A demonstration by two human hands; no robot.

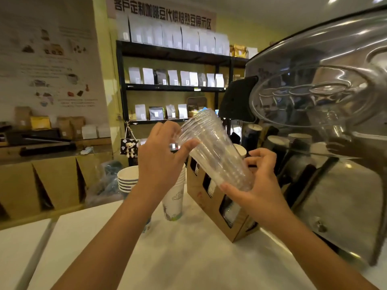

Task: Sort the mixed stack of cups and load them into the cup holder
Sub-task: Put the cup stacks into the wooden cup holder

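I hold a nested stack of clear plastic cups tilted in the air, rims up and to the left. My left hand grips it near the rims, thumb on the side. My right hand clasps its bottom end. Right below stands the brown cardboard cup holder with window slots showing cups inside. A stack of printed white paper cups stands upright on the white counter just left of the holder, partly hidden by my left forearm.
A stack of white paper bowls sits behind the counter edge at left. A large shiny metal machine fills the right side, close to the holder. Dark and paper cups stand behind the holder. Shelves of bags line the back wall.
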